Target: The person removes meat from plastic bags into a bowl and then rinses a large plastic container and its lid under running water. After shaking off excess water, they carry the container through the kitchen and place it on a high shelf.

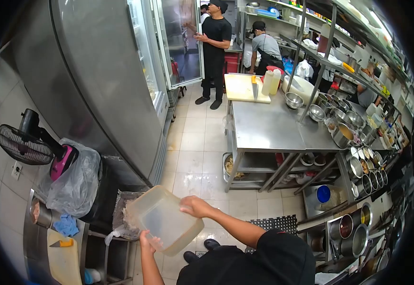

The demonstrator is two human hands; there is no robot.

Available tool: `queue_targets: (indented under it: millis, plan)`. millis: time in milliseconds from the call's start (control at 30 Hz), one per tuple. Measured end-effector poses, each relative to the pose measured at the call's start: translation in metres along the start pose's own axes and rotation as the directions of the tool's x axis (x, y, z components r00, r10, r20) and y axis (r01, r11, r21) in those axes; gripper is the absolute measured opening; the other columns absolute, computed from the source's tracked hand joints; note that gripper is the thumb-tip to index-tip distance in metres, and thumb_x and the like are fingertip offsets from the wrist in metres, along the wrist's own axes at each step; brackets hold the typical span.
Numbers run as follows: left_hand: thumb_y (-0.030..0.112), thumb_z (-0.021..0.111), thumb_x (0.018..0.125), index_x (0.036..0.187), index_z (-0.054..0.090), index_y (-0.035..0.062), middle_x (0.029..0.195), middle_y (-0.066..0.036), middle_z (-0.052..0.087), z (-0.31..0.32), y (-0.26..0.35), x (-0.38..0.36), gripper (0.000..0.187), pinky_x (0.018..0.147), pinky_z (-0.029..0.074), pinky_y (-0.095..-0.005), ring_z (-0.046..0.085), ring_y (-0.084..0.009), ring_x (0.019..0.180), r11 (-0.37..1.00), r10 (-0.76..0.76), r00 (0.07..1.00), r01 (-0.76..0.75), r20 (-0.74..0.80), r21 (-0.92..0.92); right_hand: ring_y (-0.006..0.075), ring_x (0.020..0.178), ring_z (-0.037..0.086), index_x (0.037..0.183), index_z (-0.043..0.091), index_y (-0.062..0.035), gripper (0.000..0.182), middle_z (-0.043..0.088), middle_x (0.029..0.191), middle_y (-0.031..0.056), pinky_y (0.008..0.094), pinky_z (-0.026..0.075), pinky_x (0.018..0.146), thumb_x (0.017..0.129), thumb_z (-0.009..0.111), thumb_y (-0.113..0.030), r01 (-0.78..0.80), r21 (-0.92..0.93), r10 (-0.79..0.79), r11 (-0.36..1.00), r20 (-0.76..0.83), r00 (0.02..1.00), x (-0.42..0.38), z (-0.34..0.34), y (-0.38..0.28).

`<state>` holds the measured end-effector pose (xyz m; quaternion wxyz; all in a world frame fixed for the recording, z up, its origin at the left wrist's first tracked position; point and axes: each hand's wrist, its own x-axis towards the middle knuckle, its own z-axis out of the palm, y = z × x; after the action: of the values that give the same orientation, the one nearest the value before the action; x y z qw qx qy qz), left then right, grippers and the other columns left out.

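- Translucent plastic forms the tub (162,219), which is held in the air in front of the body, tilted, over the floor (192,161) and partly overlapping a plastic-lined container (131,195) of pale pinkish scraps (129,218).
- The likeliest mishap is a slip: the tub is wide, its walls look smooth, and any moisture on the rim or skin would let one corner drop.
- If the tilt grows unevenly, anything clinging inside could slide out past the container and onto the tiles. Whether residue remains inside is hard to tell.
- A low swing could catch the loose liner (116,233) and drag it off the container's edge.
- Shiny patches on the floor suggest wetness; a step taken while the tub blocks the downward view could skid.
- The knife (61,243) lies on the cutting board (58,263) on the left-hand surface (34,233), and a careless leftward turn might knock it.
- The right hand (194,207) grasps the far right rim, its forearm reaching diagonally forward from the shoulder.
- The left hand (148,241) grips the near left corner, its forearm angled up from below; its exact finger placement is partly hidden, so I cannot tell how firm the hold is.
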<state>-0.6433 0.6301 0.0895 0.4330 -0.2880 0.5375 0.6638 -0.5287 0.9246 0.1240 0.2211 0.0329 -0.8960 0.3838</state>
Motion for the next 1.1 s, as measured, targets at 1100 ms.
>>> queue_targets:
  millis: [1100]
  plan:
    - [0.041,0.041,0.081,0.12,0.047,-0.0029,0.111,-0.018,0.056,-0.195,-0.22,-0.339,0.059,0.086,0.046,-0.0414,0.058,-0.0299,0.096,-0.187,0.97,0.05,-0.47,-0.238,-0.863,0.0227,0.05,0.047,0.051,0.049,-0.009,0.054,0.045,0.051,0.0045,0.0334,0.036,0.053,0.06,0.065,-0.06,0.735,0.472,-0.864,-0.486,-0.132,-0.486,0.005,0.126,-0.553]
